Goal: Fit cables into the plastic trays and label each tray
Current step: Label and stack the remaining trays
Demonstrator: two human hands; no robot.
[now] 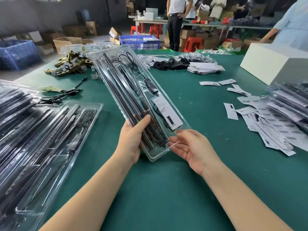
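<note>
Clear plastic tray (106, 57), long, rectangular, moulded with lengthwise channels and a glossy flanged rim; held tilted above the green table (191, 90), its long axis running from the near right, at the hands, up and away to the far left. Contents: black rods (116, 84) lying parallel in the left channels; a thin black cable (131, 62) coiled at the far end, leading to a black inline switch (150, 85); a white label card (168, 112) with black print, seated in the near right pocket. Left hand (133, 137) grips the tray's near left edge, thumb on top over the rods, fingers beneath. Right hand (193, 147) palm-up, fingers loosely spread, fingertips touching the tray's near right corner, gripping nothing. To the left on the table: filled trays (50, 139) of the same type, stacked and overlapping, with a loose black cable (66, 94) just beyond them. To the right: a further stack of trays (290, 100) beside scattered white label cards (266, 124). Far left: a heap of brass-coloured metal fittings (70, 64). Far right: a white box (273, 62).
</note>
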